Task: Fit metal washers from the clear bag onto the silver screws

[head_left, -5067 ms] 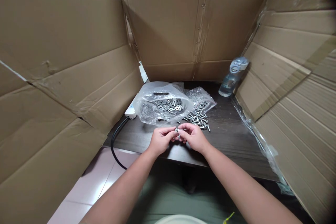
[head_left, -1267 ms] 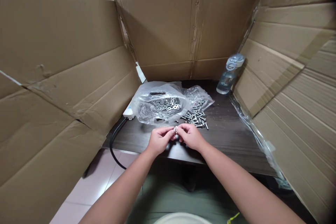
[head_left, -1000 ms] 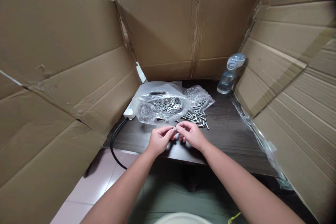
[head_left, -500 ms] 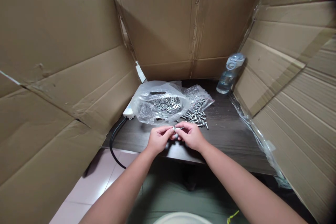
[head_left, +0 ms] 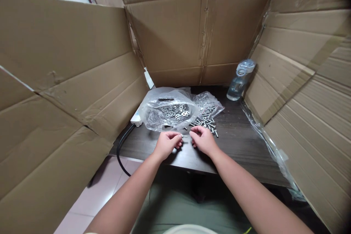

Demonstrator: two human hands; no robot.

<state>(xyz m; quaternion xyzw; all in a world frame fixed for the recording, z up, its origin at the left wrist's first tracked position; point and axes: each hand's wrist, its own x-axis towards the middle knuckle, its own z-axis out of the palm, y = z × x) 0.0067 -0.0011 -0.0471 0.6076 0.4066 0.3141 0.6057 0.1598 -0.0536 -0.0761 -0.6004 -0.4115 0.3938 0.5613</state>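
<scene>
My left hand [head_left: 168,143] pinches a small metal bolt [head_left: 184,136] between thumb and fingers, its shank pointing right toward the other hand. A short gap to the right, my right hand [head_left: 204,140] has its thumb and fingertips drawn together; whether something small sits between them is hidden. Just beyond the hands lies a clear plastic bag [head_left: 149,111], its mouth facing me, with many metal washers [head_left: 175,111] inside. Right of it, a loose pile of bolts [head_left: 205,121] spills from a second clear bag [head_left: 208,100].
A water bottle [head_left: 240,82] stands at the back right of the dark wooden table [head_left: 241,146]. Cardboard walls [head_left: 170,36] enclose the back and both sides. A white power strip [head_left: 136,119] with a black cable [head_left: 119,150] sits at the left edge.
My hands were together at the bolt; now my right hand has drawn off to the right, leaving the bolt in my left hand. The view has shifted slightly.
</scene>
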